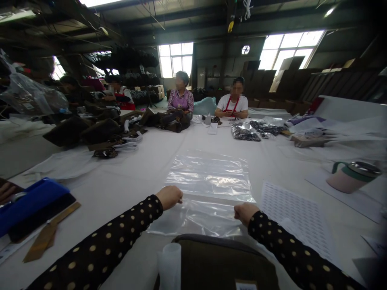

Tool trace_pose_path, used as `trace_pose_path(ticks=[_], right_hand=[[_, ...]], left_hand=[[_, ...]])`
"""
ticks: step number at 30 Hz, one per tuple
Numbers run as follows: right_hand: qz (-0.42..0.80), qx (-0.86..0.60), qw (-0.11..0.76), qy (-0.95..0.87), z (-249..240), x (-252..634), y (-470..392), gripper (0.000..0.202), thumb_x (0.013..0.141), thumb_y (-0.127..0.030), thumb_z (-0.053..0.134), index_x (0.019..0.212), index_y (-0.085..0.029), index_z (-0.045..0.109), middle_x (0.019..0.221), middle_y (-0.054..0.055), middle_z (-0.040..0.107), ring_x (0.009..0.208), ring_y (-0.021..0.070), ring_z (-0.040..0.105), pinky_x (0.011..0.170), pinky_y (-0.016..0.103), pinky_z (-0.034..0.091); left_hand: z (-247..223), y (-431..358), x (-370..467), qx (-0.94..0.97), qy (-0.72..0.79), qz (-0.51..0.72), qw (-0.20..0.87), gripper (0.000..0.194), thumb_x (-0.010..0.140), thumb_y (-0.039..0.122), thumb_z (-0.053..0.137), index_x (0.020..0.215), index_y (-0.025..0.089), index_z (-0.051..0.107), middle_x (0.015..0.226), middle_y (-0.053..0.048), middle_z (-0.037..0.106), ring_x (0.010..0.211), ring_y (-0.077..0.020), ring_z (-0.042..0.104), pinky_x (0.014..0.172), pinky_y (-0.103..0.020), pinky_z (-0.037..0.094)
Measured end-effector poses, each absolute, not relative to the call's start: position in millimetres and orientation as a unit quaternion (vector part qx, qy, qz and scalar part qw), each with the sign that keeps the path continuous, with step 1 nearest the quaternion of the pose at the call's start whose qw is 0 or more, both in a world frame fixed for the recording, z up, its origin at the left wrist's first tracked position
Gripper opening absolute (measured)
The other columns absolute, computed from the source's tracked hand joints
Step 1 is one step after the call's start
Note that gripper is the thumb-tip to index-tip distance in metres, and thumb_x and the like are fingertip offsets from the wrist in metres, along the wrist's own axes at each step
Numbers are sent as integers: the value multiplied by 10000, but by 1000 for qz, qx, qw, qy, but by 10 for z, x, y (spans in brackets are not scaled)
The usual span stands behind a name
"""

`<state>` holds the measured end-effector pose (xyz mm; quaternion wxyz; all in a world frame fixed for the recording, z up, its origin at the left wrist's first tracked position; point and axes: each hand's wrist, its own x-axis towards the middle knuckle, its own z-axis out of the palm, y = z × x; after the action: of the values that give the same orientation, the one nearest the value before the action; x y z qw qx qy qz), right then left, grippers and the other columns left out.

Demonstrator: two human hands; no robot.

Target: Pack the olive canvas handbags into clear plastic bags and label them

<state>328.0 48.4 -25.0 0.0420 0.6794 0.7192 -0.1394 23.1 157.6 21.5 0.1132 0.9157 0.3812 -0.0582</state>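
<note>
Dark bag (223,262) close in, near plastic film (208,217) pinched at both sides

Dark bag lies on the camera side of both sets of fingers, a rolled translucent sheet (171,262) against its left part. Near plastic film runs between the hands and back toward the bag, which hides part of its near edge; visible spread looks longer side to side, though full length can't be told. Second plastic film (208,173) lies flat just beyond the fingers.

Left hand (169,197): at the film's far left part, fingers curled together, apparently clamped on its edge. Right hand (246,212): at the right edge, fingertips closed on film, slightly nearer the bag. Exact thumb contact unclear on both.

Forearms slant inward from the lower corners, backs of hands up, knuckles facing one another across the film. Printed sheet (293,213) just outside the right fingers; pink mug (347,179) farther out.
</note>
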Motion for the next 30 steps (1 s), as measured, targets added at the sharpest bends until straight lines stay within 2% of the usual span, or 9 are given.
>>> trace_pose_path(ticks=[4,8,11,14,16,19,22,25,30], right_hand=[[-41,701,67,709,91,3340,778,131,821,-279,609,898,-176,588,860,96,684,820,255,651,628,300,437],[53,711,68,698,552,3489,1066,121,825,-273,617,875,-181,556,819,83,682,791,244,649,562,270,385],[119,720,54,681,906,3594,1092,143,807,-279,640,828,-175,546,790,88,675,783,250,641,509,254,313],[177,716,32,675,1043,3637,896,219,832,-383,598,826,-174,533,766,84,663,734,240,633,468,249,229],[185,702,24,687,940,3631,690,318,839,-491,547,791,-177,528,698,62,648,641,216,620,450,248,177],[161,687,-7,708,578,3614,380,408,870,-562,431,735,-186,509,608,29,607,547,184,583,444,250,148],[166,688,-89,700,216,3642,135,384,941,-452,289,751,-196,502,665,23,597,515,148,535,443,256,165],[133,713,-187,663,-1,3720,-66,328,913,-393,314,710,-206,491,690,14,575,498,128,467,462,263,194],[-153,781,-528,296,-217,3818,-333,374,598,-432,683,573,-217,378,502,-58,374,470,112,309,467,252,231]], left_hand=[[360,1841,352,909,410,5,80,279,667,422,689,630,174,566,660,-42,618,678,-203,570,586,-260,359],[693,2132,441,910,404,61,74,367,750,538,558,642,189,534,583,10,546,602,-159,518,550,-237,326],[949,2176,419,903,408,117,64,362,870,479,388,712,188,532,684,-5,569,656,-149,517,600,-234,342],[990,2002,329,899,408,140,69,176,833,361,501,783,195,531,773,-14,588,715,-152,526,653,-241,341],[872,1815,269,892,422,133,88,117,805,278,533,724,195,520,677,-1,565,647,-148,516,622,-244,328],[612,1544,212,867,464,133,128,247,749,326,609,603,194,461,530,28,486,535,-141,471,541,-236,296],[425,1336,151,825,512,178,162,279,763,408,584,625,203,455,503,43,443,518,-146,458,532,-238,296],[321,1172,35,764,552,262,207,128,742,274,600,690,212,500,542,42,455,591,-159,499,605,-249,332],[147,1026,-155,618,610,380,319,180,707,191,615,626,196,454,574,41,443,605,-142,514,595,-239,387]])
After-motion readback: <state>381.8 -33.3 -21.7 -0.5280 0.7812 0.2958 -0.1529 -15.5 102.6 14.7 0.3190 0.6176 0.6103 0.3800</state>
